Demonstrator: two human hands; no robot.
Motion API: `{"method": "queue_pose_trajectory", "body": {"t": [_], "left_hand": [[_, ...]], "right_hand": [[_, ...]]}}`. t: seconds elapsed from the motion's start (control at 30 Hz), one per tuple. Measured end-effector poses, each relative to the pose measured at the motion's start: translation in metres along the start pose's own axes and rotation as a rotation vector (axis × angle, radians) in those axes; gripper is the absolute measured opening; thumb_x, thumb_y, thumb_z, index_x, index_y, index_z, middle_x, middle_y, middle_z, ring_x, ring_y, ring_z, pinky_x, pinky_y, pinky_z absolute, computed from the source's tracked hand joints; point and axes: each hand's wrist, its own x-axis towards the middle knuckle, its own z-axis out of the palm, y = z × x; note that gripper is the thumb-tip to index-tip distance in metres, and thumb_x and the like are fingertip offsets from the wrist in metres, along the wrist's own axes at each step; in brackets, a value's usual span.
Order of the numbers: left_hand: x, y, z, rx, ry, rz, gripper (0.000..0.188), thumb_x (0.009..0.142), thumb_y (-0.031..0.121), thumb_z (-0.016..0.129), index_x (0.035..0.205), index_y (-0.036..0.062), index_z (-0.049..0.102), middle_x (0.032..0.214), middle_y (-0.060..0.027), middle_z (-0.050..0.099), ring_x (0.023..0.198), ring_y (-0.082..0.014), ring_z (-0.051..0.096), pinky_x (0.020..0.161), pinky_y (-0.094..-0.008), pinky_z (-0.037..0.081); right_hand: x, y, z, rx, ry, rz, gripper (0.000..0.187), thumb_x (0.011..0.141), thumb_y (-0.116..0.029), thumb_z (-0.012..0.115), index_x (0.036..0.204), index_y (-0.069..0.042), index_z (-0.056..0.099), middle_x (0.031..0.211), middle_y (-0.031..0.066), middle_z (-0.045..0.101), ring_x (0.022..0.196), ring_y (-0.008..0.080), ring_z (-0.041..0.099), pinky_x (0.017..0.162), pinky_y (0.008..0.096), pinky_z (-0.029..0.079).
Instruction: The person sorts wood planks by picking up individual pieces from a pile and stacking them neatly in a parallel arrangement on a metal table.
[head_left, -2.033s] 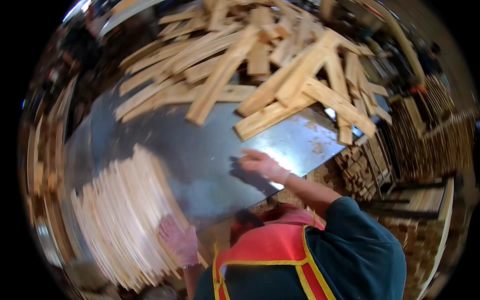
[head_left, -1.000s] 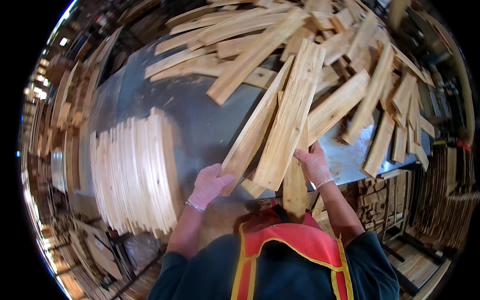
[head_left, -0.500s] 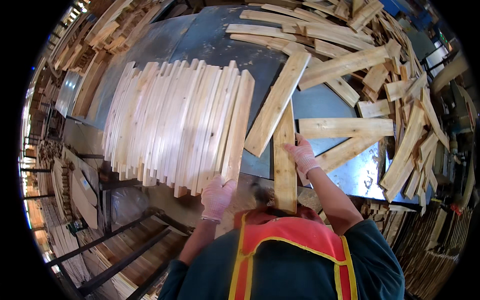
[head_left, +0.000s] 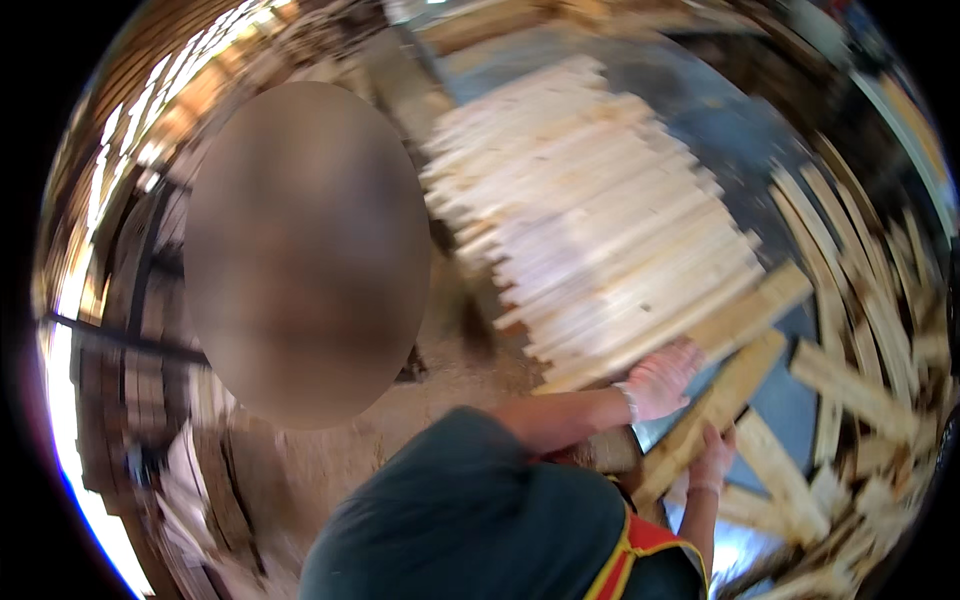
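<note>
A row of pale wooden boards (head_left: 600, 230), packed side by side, lies on the blue-grey metal table. At the row's near right edge is another board (head_left: 755, 312), and my gloved left hand (head_left: 665, 380) rests against its end with fingers stretched out. Motion blur softens their outline. My gloved right hand (head_left: 712, 458) grips the side of a loose wooden board (head_left: 722, 405), which slants close beside the row. Its thumb and fingers are closed on that board's edge.
Loose boards (head_left: 860, 395) lie scattered and crossed on the right of the metal table (head_left: 720, 120). A blurred oval patch hides much of the left. Dark metal bars (head_left: 130, 340) stand at the far left, above a brown floor (head_left: 430, 425).
The view has swung left, so the row and table now appear turned and farther right. My right hand still grips a board, now slanting nearer the row; my left hand stays at the row's edge.
</note>
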Motion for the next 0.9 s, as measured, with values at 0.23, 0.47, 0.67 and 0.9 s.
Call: {"method": "queue_pose_trajectory", "body": {"t": [0.23,0.47,0.67,0.9], "left_hand": [[0.024,-0.020,-0.063,-0.866,-0.152,-0.358,0.079,0.092,0.003,0.053,0.166,0.0088,0.025,0.141,-0.0269,0.062,0.109,-0.0413,0.070,0.089,-0.0428,0.060],[-0.040,-0.027,-0.133,-1.241,0.183,-0.248,0.078,0.085,0.012,0.064,0.159,0.0070,0.041,0.127,-0.0267,0.069,0.111,-0.0318,0.069,0.098,-0.0411,0.054],[-0.069,-0.046,-0.070,-1.189,-0.253,-0.186,0.059,0.089,0.023,0.067,0.144,0.0021,0.057,0.119,-0.0174,0.071,0.112,-0.0256,0.067,0.101,-0.0396,0.051],[-0.103,0.029,-0.053,-1.559,-0.873,-0.308,0.046,0.094,0.018,0.068,0.135,-0.0008,0.061,0.119,-0.0070,0.072,0.106,-0.0148,0.067,0.094,-0.0317,0.055]], "right_hand": [[0.034,0.016,-0.016,-0.072,0.045,-0.027,0.055,0.093,0.004,0.064,0.147,0.002,0.053,0.135,0.0111,0.066,0.113,0.0245,0.067,0.100,0.0368,0.055],[0.084,0.025,0.065,-0.290,-0.302,-0.089,0.064,0.095,-0.020,0.069,0.153,-0.005,0.048,0.147,0.0143,0.059,0.131,0.0281,0.059,0.113,0.0412,0.047],[0.069,0.030,0.019,0.075,-0.420,0.207,0.070,0.101,-0.039,0.062,0.159,-0.007,0.041,0.143,0.0141,0.063,0.127,0.0257,0.063,0.107,0.0409,0.053],[-0.131,-0.003,-0.069,-0.070,0.132,0.118,0.059,0.097,-0.015,0.071,0.151,0.002,0.051,0.115,0.0059,0.067,0.091,0.0121,0.061,0.076,0.0269,0.051]]}}
